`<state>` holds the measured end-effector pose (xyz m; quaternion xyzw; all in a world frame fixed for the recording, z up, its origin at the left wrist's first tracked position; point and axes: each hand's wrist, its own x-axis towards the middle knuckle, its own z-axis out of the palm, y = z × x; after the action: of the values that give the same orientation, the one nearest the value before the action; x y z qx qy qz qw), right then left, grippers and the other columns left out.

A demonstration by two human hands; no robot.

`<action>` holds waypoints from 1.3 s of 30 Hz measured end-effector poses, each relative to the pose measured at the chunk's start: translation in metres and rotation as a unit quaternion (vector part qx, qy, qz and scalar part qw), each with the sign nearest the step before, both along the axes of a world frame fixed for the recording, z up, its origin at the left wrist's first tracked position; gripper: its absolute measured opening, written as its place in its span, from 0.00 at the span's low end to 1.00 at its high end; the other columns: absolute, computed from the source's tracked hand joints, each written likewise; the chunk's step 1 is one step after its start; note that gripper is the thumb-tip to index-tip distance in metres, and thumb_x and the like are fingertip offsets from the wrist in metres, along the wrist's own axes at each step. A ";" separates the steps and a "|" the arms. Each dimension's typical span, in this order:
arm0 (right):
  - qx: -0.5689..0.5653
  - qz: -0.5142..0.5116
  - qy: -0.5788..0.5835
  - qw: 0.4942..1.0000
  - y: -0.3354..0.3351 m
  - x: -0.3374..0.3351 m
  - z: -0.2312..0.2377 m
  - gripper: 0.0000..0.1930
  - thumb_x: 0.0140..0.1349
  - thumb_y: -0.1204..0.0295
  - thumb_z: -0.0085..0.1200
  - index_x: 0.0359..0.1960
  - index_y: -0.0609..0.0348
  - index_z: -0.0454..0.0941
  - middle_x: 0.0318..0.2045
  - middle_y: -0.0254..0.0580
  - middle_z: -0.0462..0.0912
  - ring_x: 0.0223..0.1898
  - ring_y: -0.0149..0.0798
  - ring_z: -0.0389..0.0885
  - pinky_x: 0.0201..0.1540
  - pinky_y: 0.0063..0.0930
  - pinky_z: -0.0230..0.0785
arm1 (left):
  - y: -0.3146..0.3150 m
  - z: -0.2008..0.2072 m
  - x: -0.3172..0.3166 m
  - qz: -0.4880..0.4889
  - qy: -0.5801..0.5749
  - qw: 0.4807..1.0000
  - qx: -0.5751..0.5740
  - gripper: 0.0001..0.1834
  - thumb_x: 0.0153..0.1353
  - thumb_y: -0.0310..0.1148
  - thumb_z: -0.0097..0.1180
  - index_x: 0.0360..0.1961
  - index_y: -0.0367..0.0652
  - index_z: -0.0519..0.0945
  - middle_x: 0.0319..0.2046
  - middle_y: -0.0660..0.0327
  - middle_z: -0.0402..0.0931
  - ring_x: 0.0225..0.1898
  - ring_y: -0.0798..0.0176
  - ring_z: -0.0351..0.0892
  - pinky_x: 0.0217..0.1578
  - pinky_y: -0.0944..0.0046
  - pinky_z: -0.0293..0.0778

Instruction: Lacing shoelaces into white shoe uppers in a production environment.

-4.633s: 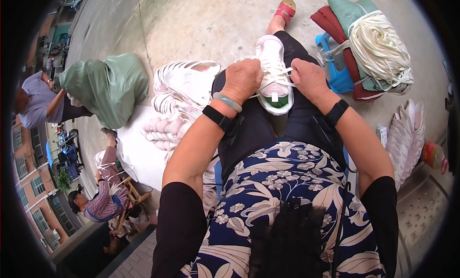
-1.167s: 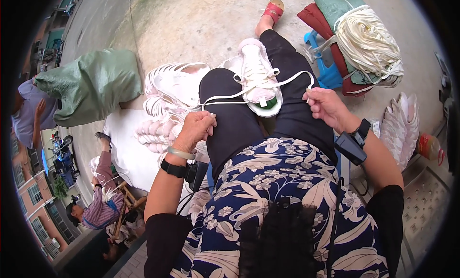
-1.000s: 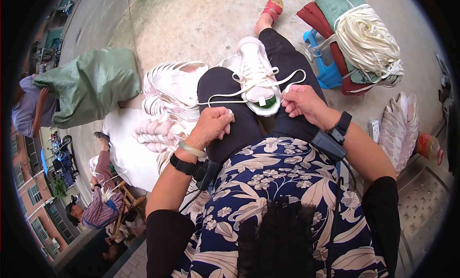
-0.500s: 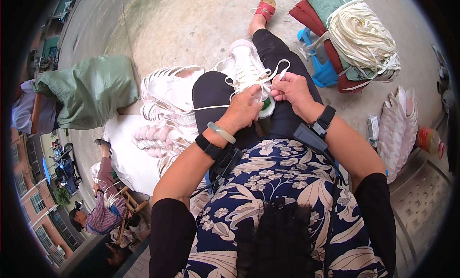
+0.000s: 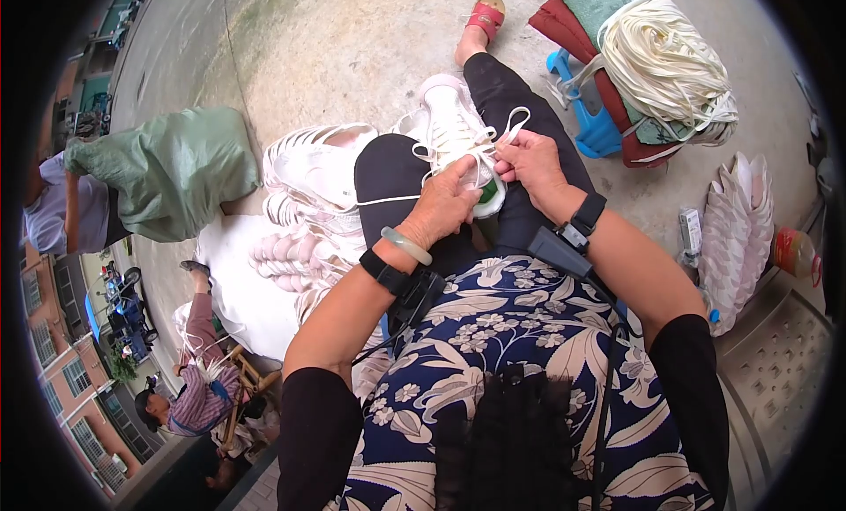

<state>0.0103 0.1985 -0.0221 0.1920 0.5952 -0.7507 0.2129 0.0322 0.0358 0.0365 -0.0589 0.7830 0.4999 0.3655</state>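
Note:
A white and pale pink sneaker (image 5: 448, 114) rests between my thighs, its toe pointing away from me and a patch of green showing inside its opening. My left hand (image 5: 448, 198) is closed on the sneaker near the top of its lacing. Just right of it, my right hand (image 5: 532, 166) pinches the white shoelace (image 5: 516, 120), which stands up in a loop above the fingers. The fingertips of both hands almost meet, and what lies between them is partly hidden. Another strand of white lace (image 5: 388, 199) crosses my left thigh.
Pale shoe uppers (image 5: 322, 172) are heaped left of my leg beside a white sheet (image 5: 251, 282). On the right, a bundle of white laces (image 5: 665, 62) tops a blue stool (image 5: 595, 128), near stacked uppers (image 5: 738, 242). Someone carries a green sack (image 5: 181, 172); another person (image 5: 207, 392) sits at lower left.
The lace loop and my right hand have shifted slightly left. My left hand keeps its hold. At the left, the person with the green sack has moved a little further into view.

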 end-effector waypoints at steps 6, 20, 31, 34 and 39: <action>0.040 0.019 -0.002 0.999 -0.001 0.001 0.006 0.05 0.59 0.75 0.51 0.32 0.63 0.76 0.23 0.33 0.77 0.20 0.22 0.73 0.20 0.13 0.67 | 0.000 0.000 0.000 -0.001 -0.001 1.000 -0.001 0.30 0.58 0.27 0.49 0.63 0.46 0.58 0.12 0.66 0.68 0.09 0.76 0.62 0.09 0.75 0.60; 0.233 0.063 0.167 0.956 -0.006 0.002 -0.016 0.09 0.50 0.69 0.57 0.23 0.63 0.75 0.15 0.44 0.76 0.17 0.38 0.76 0.23 0.30 0.67 | -0.010 0.012 0.002 0.014 0.040 0.999 0.023 0.18 0.59 0.27 0.49 0.52 0.38 0.70 0.15 0.65 0.71 0.12 0.76 0.67 0.12 0.76 0.63; 0.399 0.182 0.305 0.845 -0.005 0.011 0.013 0.11 0.52 0.65 0.54 0.25 0.60 0.71 0.23 0.49 0.76 0.28 0.52 0.76 0.31 0.43 0.66 | -0.102 0.034 -0.004 0.373 0.178 0.907 0.082 0.05 0.57 0.29 0.56 0.29 0.37 0.79 0.18 0.72 0.70 0.19 0.80 0.63 0.21 0.79 0.58; 0.433 0.192 0.365 0.801 -0.001 0.007 0.004 0.08 0.54 0.68 0.53 0.28 0.61 0.73 0.20 0.46 0.76 0.23 0.48 0.76 0.28 0.36 0.67 | -0.091 0.020 0.011 0.376 0.109 0.912 0.123 0.09 0.59 0.32 0.54 0.24 0.39 0.75 0.13 0.71 0.65 0.11 0.80 0.56 0.11 0.78 0.51; 0.389 0.210 0.326 0.835 0.004 0.001 -0.002 0.10 0.55 0.67 0.50 0.23 0.61 0.73 0.22 0.53 0.76 0.28 0.55 0.75 0.31 0.44 0.66 | -0.063 0.012 0.015 0.337 0.022 0.935 0.113 0.05 0.59 0.30 0.51 0.28 0.42 0.72 0.16 0.66 0.70 0.11 0.75 0.66 0.10 0.78 0.59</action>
<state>0.0116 0.2023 -0.0238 -0.1268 0.8991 -0.4136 0.0668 0.0473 -0.0269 0.0481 -0.2668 0.6636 0.6797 0.1627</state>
